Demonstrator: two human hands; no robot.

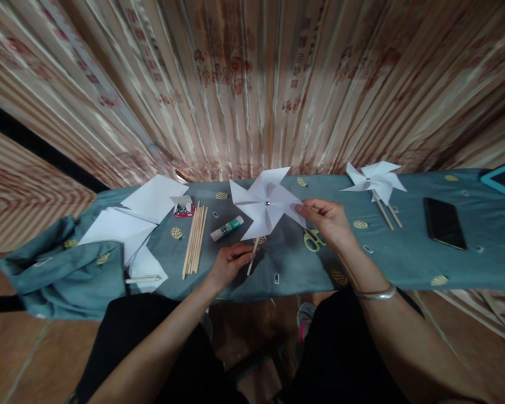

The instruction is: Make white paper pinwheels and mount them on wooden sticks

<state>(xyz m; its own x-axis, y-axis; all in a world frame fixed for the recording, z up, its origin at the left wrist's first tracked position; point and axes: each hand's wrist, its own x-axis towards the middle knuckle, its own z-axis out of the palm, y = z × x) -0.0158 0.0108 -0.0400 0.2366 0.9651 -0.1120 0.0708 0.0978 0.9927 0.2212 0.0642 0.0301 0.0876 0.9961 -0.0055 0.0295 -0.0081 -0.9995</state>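
one pinwheel (257,206), two pinches — left hand (230,265) on stick (249,267), right hand (326,219) on blade (287,205) — probably to steady it.

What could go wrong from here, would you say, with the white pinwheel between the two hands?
The right hand touches a blade of the white pinwheel, so pressing hard might crease it. The scissors lie beside that hand and could get knocked. The open box of small metal pieces could spill if it were bumped.
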